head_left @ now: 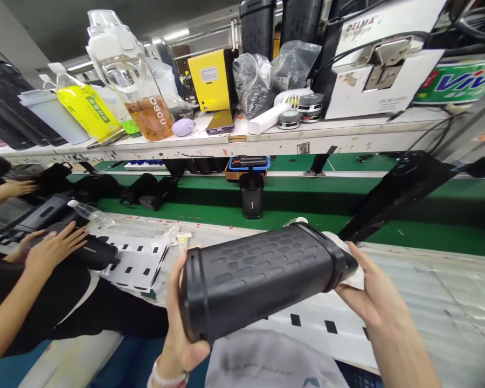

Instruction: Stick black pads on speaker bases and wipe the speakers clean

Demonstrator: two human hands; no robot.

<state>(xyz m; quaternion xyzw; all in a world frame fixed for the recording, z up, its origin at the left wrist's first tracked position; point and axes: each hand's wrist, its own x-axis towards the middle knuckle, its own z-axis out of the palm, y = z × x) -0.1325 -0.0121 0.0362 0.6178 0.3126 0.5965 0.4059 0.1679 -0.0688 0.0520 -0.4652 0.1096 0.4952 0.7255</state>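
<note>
A long black plastic casing [262, 269], with rounded edges and a raised brick-like pattern on its top face, is held up above the bench, tilted slightly up to the right. My left hand [180, 318] wraps round its left end, thumb below. At the other end, my right hand [367, 291] grips the casing between thumb and fingers. Some white material [355, 277] shows beside the right fingers; I cannot make out whether it is held. Below the casing lies a white sheet with black squares [313, 330]. Its far side is hidden by the casing.
At left a co-worker's hands [56, 248] rest on another black casing [92, 253]. A second sheet with black squares [145, 272] lies between us. The shelf edge [267, 144] runs above, carrying a bottle [129, 81] and a yellow box [212, 81]. Behind is a green conveyor [210, 213].
</note>
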